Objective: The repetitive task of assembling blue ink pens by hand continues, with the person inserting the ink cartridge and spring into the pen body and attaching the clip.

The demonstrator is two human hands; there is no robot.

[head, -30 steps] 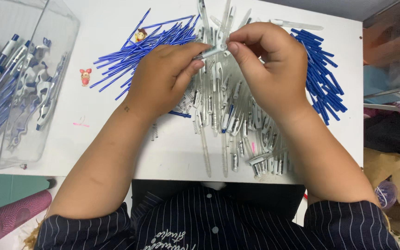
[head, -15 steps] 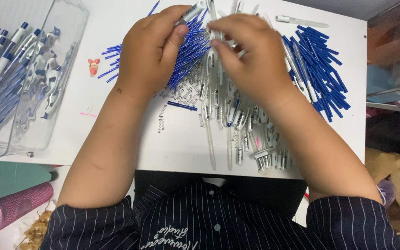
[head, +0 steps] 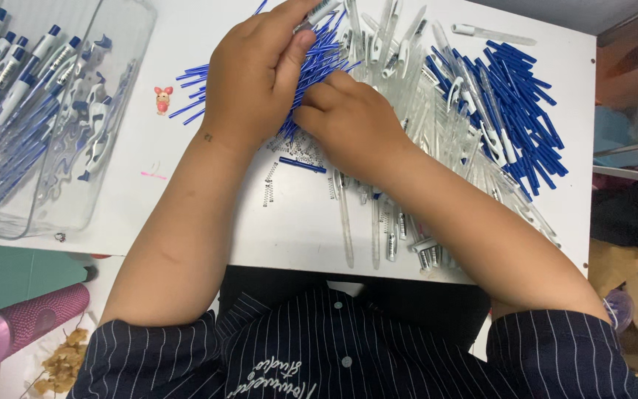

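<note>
A clear plastic pen barrel (head: 317, 13) is pinched between thumb and fingers of the left hand (head: 260, 74), at the table's far edge. The right hand (head: 348, 122) is curled, fingertips pressed into thin blue refills (head: 319, 66). Small coiled springs (head: 297, 148) lie beside it. Finished pens (head: 16, 96) fill a transparent tub (head: 123, 96).

1. We have just one camera, worn on the person's head.
2. It looks almost straight down at the white table (head: 208, 222), with the far edge at the top.
3. It sits close, so both arms fill the middle.
4. The dark striped shirt (head: 348, 347) shows along the bottom.
</note>
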